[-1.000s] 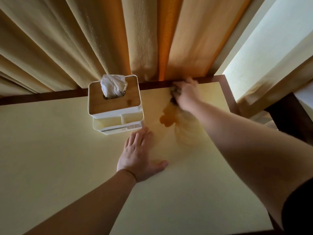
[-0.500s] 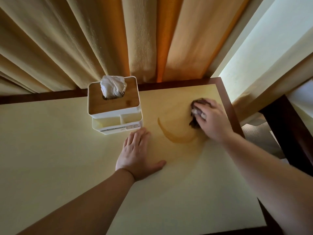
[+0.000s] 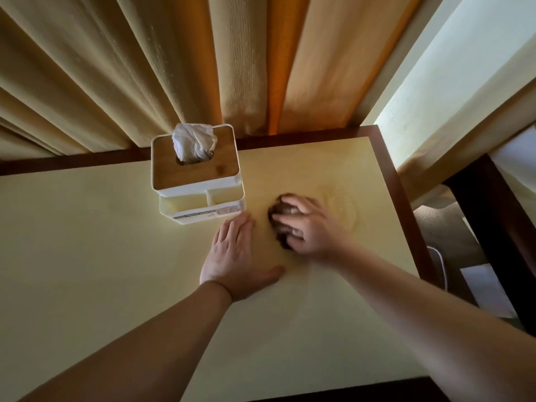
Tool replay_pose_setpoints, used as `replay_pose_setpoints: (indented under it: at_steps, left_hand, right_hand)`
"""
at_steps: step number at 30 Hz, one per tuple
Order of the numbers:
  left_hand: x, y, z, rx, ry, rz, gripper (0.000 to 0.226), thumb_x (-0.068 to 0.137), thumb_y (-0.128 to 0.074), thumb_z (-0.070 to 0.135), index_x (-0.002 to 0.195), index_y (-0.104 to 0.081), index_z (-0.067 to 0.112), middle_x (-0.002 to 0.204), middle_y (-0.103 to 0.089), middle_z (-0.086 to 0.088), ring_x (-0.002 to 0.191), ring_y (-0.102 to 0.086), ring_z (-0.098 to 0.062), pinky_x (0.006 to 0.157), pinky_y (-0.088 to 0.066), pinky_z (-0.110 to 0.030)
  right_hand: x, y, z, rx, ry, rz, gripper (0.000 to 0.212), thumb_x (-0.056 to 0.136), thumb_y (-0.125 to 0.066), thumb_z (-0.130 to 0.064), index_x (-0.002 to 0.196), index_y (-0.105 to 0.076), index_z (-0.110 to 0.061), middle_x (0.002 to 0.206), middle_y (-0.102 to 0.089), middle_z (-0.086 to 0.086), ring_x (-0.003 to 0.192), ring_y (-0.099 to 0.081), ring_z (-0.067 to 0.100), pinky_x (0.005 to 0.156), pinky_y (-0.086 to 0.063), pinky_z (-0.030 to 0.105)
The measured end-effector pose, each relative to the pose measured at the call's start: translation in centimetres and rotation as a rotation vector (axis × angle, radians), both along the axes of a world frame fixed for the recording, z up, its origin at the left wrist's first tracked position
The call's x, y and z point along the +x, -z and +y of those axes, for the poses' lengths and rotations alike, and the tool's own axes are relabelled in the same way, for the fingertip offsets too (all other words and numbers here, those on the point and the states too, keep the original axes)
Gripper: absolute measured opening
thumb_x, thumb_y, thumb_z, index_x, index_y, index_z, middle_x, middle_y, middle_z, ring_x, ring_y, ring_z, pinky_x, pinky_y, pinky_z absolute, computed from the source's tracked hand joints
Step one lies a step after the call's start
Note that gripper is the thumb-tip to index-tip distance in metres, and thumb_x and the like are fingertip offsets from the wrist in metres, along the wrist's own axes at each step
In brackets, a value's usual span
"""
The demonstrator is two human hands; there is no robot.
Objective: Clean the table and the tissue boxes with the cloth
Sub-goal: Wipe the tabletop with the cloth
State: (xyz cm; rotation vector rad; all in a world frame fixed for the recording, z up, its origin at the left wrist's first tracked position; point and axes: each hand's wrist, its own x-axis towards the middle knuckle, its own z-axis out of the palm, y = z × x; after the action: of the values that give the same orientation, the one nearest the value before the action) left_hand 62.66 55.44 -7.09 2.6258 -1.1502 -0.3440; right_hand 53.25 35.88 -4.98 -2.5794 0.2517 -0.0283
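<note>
A: Where is the cloth (image 3: pixel 279 222)?

B: It lies bunched and dark on the pale top of the bench (image 3: pixel 87 256), under the right hand (image 3: pixel 307 227). The fingers of that hand are curled over it, grasping it and pressing it onto the surface.

A: And the left hand (image 3: pixel 236 261)?

B: It rests flat on the bench with fingers straight and together and the thumb out to the side, grasping nothing. It sits just left of the cloth, and its fingertips reach close to the front corner of the tissue box (image 3: pixel 197 175).

A: How does the box stand?

B: Upright, near the back edge of the bench. It is white with a wooden lid, and a crumpled tissue (image 3: pixel 193 142) stands out of the slot. A low tray with two compartments is at its front.

A: Anything else on the surface?

B: A faint curved smear (image 3: pixel 346 207) shows just right of the right hand. Beige curtains (image 3: pixel 145 68) hang behind the bench, whose rim is dark wood.
</note>
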Motion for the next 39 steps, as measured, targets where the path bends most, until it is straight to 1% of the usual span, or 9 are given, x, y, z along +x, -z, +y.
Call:
replay_pose_setpoints:
  at_steps: [3, 6, 12, 17, 22, 26, 29, 35, 39]
  left_hand:
    - [0.0, -0.2, 0.0, -0.015, -0.008, 0.012, 0.117, 0.062, -0.058, 0.086, 0.151, -0.038, 0.013, 0.157, -0.029, 0.003, 0.147, -0.024, -0.02, 0.125, -0.021, -0.037]
    - [0.0, -0.1, 0.0, -0.025, 0.0, 0.014, 0.116, 0.062, -0.059, 0.085, 0.15, -0.041, 0.012, 0.157, -0.03, 0.002, 0.147, -0.026, -0.021, 0.125, -0.021, -0.037]
    - [0.1, 0.0, 0.1, -0.026, 0.023, -0.029, 0.113, 0.065, -0.059, 0.087, 0.149, -0.041, 0.013, 0.156, -0.031, 0.001, 0.146, -0.027, -0.022, 0.124, -0.019, -0.037]
    - [0.1, 0.1, 0.1, -0.034, 0.01, -0.003, 0.115, 0.063, -0.057, 0.087, 0.151, -0.04, 0.015, 0.158, -0.03, 0.003, 0.146, -0.025, -0.022, 0.125, -0.02, -0.038]
    - [0.1, 0.0, -0.1, 0.017, 0.02, -0.002, 0.117, 0.063, -0.054, 0.088, 0.15, -0.039, 0.012, 0.158, -0.03, -0.001, 0.147, -0.026, -0.024, 0.124, -0.023, -0.04]
    - [0.1, 0.1, 0.1, -0.042, 0.02, -0.007, 0.113, 0.062, -0.057, 0.085, 0.145, -0.046, 0.009, 0.153, -0.037, -0.003, 0.143, -0.033, -0.026, 0.122, -0.029, -0.042]
    - [0.1, 0.2, 0.0, -0.051, 0.025, -0.002, 0.111, 0.062, -0.057, 0.084, 0.144, -0.047, 0.009, 0.153, -0.038, -0.004, 0.142, -0.034, -0.028, 0.121, -0.028, -0.043]
    - [0.2, 0.2, 0.1, -0.005, 0.029, -0.001, 0.114, 0.063, -0.053, 0.088, 0.148, -0.042, 0.012, 0.156, -0.032, -0.001, 0.146, -0.029, -0.026, 0.124, -0.024, -0.042]
    - [0.2, 0.1, 0.0, 0.016, 0.032, -0.009, 0.116, 0.063, -0.051, 0.088, 0.15, -0.039, 0.013, 0.158, -0.03, -0.001, 0.147, -0.026, -0.025, 0.123, -0.022, -0.042]
  right_hand:
    - [-5.4, -0.8, -0.9, -0.043, 0.081, 0.086, 0.052, 0.092, -0.068, -0.019, 0.142, -0.064, -0.031, 0.16, -0.038, -0.009, 0.147, -0.031, 0.016, 0.115, -0.036, 0.031]
    - [-8.1, -0.6, -4.0, -0.111, 0.252, 0.076, 0.05, 0.095, -0.069, -0.019, 0.144, -0.062, -0.026, 0.159, -0.041, -0.001, 0.141, -0.041, 0.027, 0.117, -0.041, 0.044]
    - [-0.8, -0.1, -7.8, -0.144, 0.49, 0.038, 0.041, 0.106, -0.057, -0.028, 0.146, -0.059, -0.019, 0.156, -0.043, 0.009, 0.139, -0.042, 0.033, 0.117, -0.037, 0.041]
    - [3.9, -0.2, -3.3, -0.095, 0.331, 0.015, 0.042, 0.103, -0.059, -0.026, 0.145, -0.061, -0.02, 0.155, -0.045, 0.008, 0.137, -0.042, 0.035, 0.116, -0.038, 0.043]
    - [-2.7, 0.7, 2.6, -0.027, 0.166, -0.019, 0.048, 0.093, -0.064, -0.022, 0.14, -0.066, -0.022, 0.155, -0.046, 0.004, 0.141, -0.041, 0.03, 0.113, -0.043, 0.039]
    - [-10.1, 0.8, 2.1, -0.105, 0.207, -0.064, 0.041, 0.094, -0.074, -0.021, 0.135, -0.07, -0.02, 0.152, -0.049, 0.006, 0.135, -0.049, 0.032, 0.113, -0.047, 0.041]
    - [-12.2, 0.8, -1.7, -0.147, 0.392, -0.033, 0.043, 0.096, -0.07, -0.022, 0.138, -0.067, -0.018, 0.151, -0.05, 0.011, 0.133, -0.051, 0.034, 0.112, -0.048, 0.045]
    - [-3.9, 0.4, -6.0, -0.105, 0.636, 0.021, 0.041, 0.105, -0.057, -0.025, 0.146, -0.06, -0.018, 0.157, -0.041, 0.013, 0.142, -0.037, 0.038, 0.118, -0.035, 0.044]
    - [0.4, 0.6, -2.0, -0.03, 0.422, -0.009, 0.044, 0.1, -0.063, -0.019, 0.144, -0.063, -0.014, 0.157, -0.044, 0.016, 0.141, -0.038, 0.041, 0.119, -0.037, 0.051]
